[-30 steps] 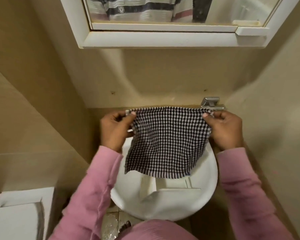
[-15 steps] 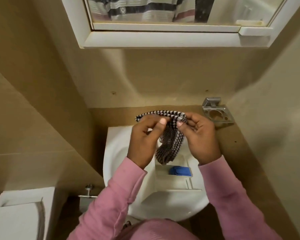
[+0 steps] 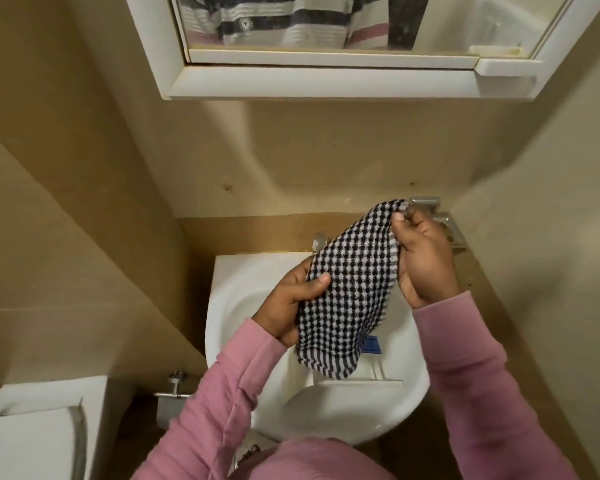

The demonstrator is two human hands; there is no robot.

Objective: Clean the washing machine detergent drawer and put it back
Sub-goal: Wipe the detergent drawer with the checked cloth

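A black-and-white checked cloth (image 3: 352, 289), folded over, hangs above the white sink (image 3: 236, 299). My left hand (image 3: 291, 306) grips its left edge, thumb on top. My right hand (image 3: 425, 261) pinches the cloth's upper right corner. The white detergent drawer (image 3: 347, 384) lies in the sink bowl below the cloth, mostly hidden by it; a blue part (image 3: 373, 345) of the drawer shows at the cloth's lower right edge.
A white-framed mirror cabinet (image 3: 326, 84) hangs overhead on the back wall. A metal holder (image 3: 447, 230) is fixed on the right behind my right hand, and a tap (image 3: 319, 241) peeks out behind the cloth. A white toilet cistern (image 3: 39, 431) stands at lower left.
The cloth was spread wide, then folded in half between both hands. Now my right hand has lifted to the upper right and my left hand has dropped to the left edge.
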